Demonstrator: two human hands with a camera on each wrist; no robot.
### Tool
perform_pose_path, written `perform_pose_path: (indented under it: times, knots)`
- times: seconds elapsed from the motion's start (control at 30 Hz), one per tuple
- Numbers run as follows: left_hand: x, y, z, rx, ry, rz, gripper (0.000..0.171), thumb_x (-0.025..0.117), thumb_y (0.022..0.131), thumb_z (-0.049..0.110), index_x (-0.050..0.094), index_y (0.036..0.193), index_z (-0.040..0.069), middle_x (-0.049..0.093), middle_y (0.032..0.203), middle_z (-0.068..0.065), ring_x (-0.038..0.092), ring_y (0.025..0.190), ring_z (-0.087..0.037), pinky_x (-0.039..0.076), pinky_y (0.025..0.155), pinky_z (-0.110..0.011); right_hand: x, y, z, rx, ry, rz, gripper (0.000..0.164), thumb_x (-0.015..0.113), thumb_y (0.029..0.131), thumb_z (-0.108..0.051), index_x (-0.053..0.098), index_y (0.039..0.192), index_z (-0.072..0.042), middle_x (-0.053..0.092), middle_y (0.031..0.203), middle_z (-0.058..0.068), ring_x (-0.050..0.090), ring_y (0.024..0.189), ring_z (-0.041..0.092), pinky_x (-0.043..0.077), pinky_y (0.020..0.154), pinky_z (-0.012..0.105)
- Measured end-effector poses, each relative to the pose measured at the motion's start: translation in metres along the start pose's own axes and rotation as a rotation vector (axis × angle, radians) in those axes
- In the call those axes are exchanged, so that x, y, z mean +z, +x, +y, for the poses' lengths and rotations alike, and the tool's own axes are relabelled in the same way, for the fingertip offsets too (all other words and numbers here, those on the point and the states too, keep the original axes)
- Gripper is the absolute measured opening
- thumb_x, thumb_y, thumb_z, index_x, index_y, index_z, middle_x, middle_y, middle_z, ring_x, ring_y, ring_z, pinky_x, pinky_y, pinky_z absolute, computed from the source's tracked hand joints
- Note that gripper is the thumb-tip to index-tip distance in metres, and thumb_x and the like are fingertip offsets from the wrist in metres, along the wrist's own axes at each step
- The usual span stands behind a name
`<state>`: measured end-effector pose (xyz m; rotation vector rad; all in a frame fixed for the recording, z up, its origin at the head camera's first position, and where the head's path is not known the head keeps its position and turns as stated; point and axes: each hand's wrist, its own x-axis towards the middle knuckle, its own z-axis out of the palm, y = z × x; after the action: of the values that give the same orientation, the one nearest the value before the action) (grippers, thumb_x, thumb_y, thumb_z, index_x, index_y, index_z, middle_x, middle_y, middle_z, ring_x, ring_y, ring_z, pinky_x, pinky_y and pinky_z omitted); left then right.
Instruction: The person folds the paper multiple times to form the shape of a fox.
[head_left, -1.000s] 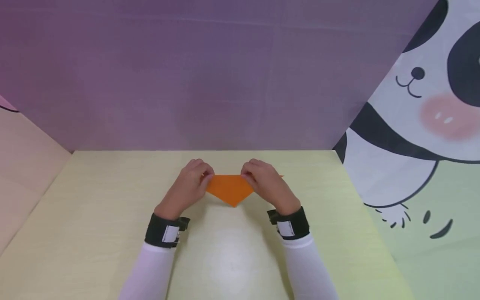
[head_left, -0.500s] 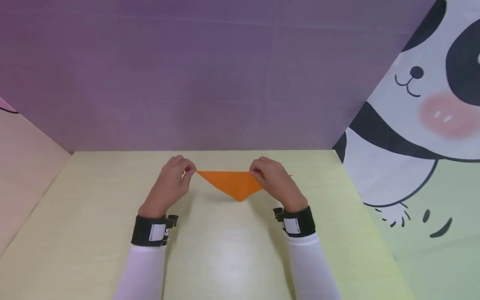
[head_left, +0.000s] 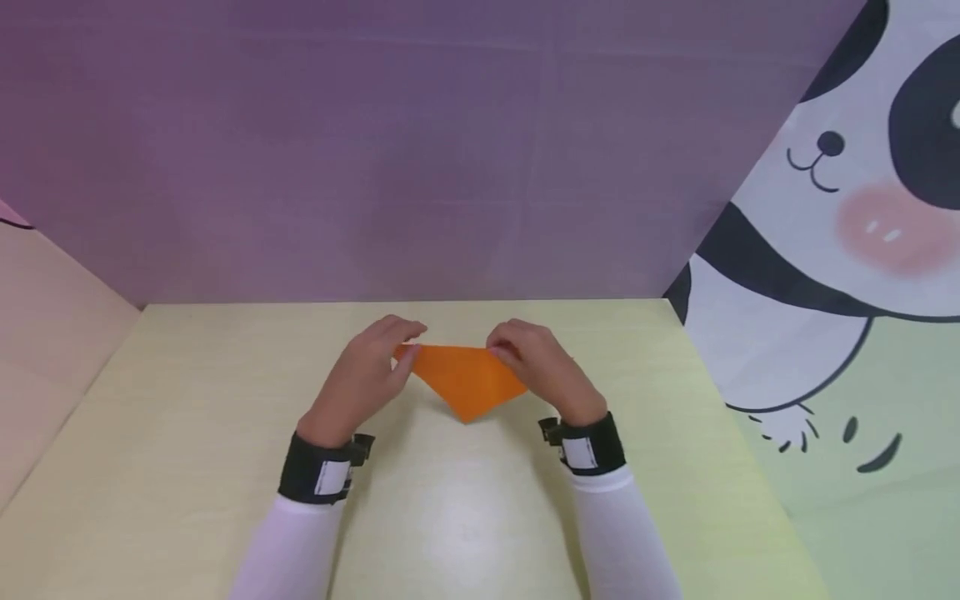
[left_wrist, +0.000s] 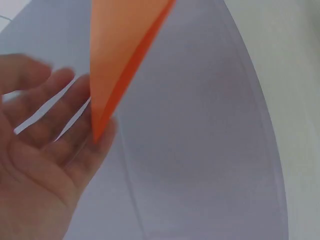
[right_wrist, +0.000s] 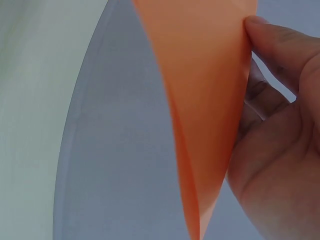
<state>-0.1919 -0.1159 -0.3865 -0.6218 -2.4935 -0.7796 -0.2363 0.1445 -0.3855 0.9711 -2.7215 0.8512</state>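
Observation:
An orange sheet of paper (head_left: 465, 379), folded into a triangle with its point toward the person, is held up above the table. The right hand (head_left: 543, 371) pinches its top edge right of the middle; in the right wrist view the thumb (right_wrist: 257, 22) lies on the near face and the other fingers sit behind. At the left end of the paper, the left hand (head_left: 367, 379) has its fingers loosely extended. The left wrist view shows those fingers (left_wrist: 80, 145) behind the narrow paper corner (left_wrist: 102, 107), with the thumb standing off it. The folded layers part slightly along the slanted edge.
A pale wood-look table (head_left: 187, 467) lies under both hands. Behind it rises a purple cloth backdrop (head_left: 375, 167), and a panda-print panel (head_left: 795, 350) borders the right side. Both wrists wear black straps (head_left: 318, 471) over white sleeves.
The left hand slid out to the paper's left corner, then came back right and loosened its pinch. The right hand shifted slightly right and back, keeping its pinch.

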Motion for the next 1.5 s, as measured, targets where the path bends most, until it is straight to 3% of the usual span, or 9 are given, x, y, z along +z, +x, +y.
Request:
perform_pose_path:
  times: [0.2,0.43,0.67,0.9,1.27,1.5]
  knots:
    - [0.005,0.001,0.001,-0.036,-0.052,-0.090,0.017,0.068,0.088,0.004,0.071,0.103,0.011,0.069,0.096,0.000,0.064,0.085,-0.013,0.057,0.077,-0.029,0.002,-0.001,0.002,0.047,0.028,-0.064,0.005,0.066,0.091,-0.016,0.068,0.095,-0.014,0.065,0.088,-0.002,0.056,0.079,0.013,0.053,0.076,0.026]
    - [0.012,0.000,-0.017,-0.050,-0.132,-0.093,0.014,0.068,0.086,-0.001,0.073,0.095,0.009,0.069,0.091,-0.001,0.065,0.086,-0.015,0.056,0.078,-0.031,0.002,-0.004,0.025,0.153,0.034,-0.210,0.019,0.066,0.092,-0.028,0.071,0.107,-0.017,0.067,0.089,-0.005,0.059,0.081,0.011,0.051,0.071,0.026]
    - [0.024,0.002,-0.038,-0.088,-0.150,-0.122,0.015,0.065,0.087,-0.002,0.074,0.095,0.008,0.069,0.092,-0.004,0.064,0.086,-0.017,0.056,0.079,-0.034,0.002,-0.007,0.048,0.203,0.069,-0.292,0.007,0.066,0.092,-0.024,0.071,0.093,-0.019,0.067,0.083,-0.006,0.058,0.077,0.013,0.050,0.071,0.027]
    - [0.037,0.003,-0.051,-0.155,-0.185,-0.231,0.017,0.067,0.086,-0.001,0.073,0.099,0.008,0.070,0.097,-0.005,0.063,0.090,-0.019,0.055,0.081,-0.037,0.004,-0.003,0.061,0.227,0.052,-0.322,0.005,0.067,0.091,-0.021,0.070,0.091,-0.018,0.067,0.084,-0.004,0.057,0.078,0.014,0.049,0.071,0.027]
    - [0.054,0.013,-0.068,-0.221,-0.064,-0.364,0.014,0.067,0.088,0.006,0.073,0.101,0.005,0.066,0.090,-0.006,0.059,0.083,-0.020,0.053,0.076,-0.034,0.010,0.006,0.082,0.263,-0.078,-0.375,0.008,0.064,0.093,-0.021,0.069,0.091,-0.015,0.065,0.085,-0.002,0.054,0.076,0.015,0.046,0.071,0.027]
    - [0.061,0.019,-0.076,-0.197,0.016,-0.412,0.006,0.067,0.088,0.008,0.070,0.093,0.007,0.063,0.084,-0.005,0.055,0.080,-0.019,0.050,0.076,-0.033,0.013,0.010,0.090,0.280,-0.122,-0.384,0.008,0.061,0.092,-0.017,0.068,0.089,-0.013,0.062,0.081,0.000,0.052,0.072,0.016,0.043,0.066,0.026]
